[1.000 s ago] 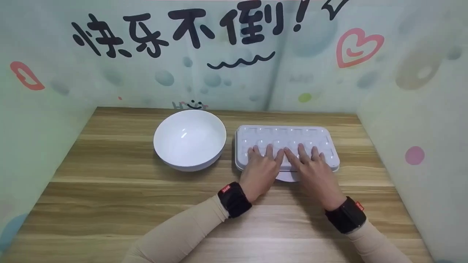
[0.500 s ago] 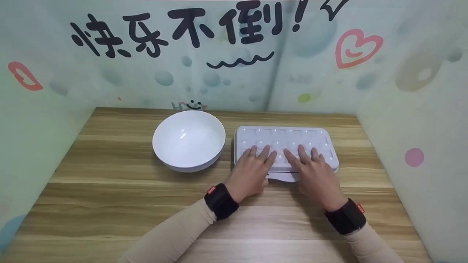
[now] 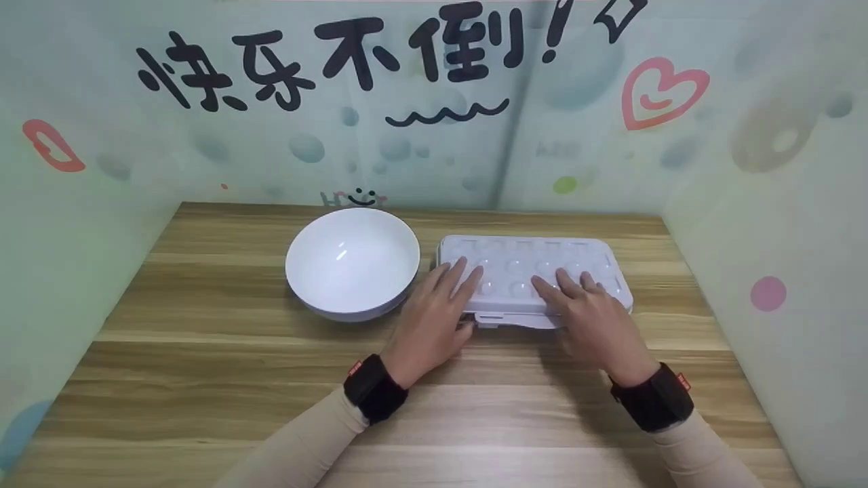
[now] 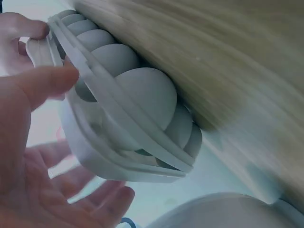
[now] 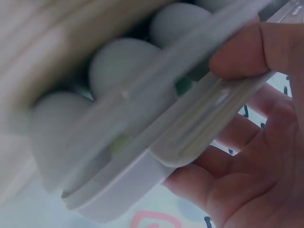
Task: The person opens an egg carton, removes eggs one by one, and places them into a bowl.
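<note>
left hand (image 3: 428, 324) and right hand (image 3: 601, 325), fingers apart, touch the egg box (image 3: 513, 276), seemingly working its clasp (image 3: 519, 321); next probably calls for even thumb pressure.

We are facing a pale green-blue back wall (image 3: 271, 166), with large black Chinese characters (image 3: 362, 61) running across it and a wavy line (image 3: 447, 116) trailing beneath. A dark vertical streak (image 3: 510, 139) is crossing the wall. We are noting a pink heart (image 3: 655, 104) at right, a lime dot (image 3: 565, 185) sitting low, and a smiling face (image 3: 363, 200) showing just above the table (image 3: 203, 393). The left wall (image 3: 81, 251) is bearing a red outline, the right wall (image 3: 732, 230) a pink dot (image 3: 768, 293). Brown wood grain is running sideways; light is gleaming softly at the near side.
</note>
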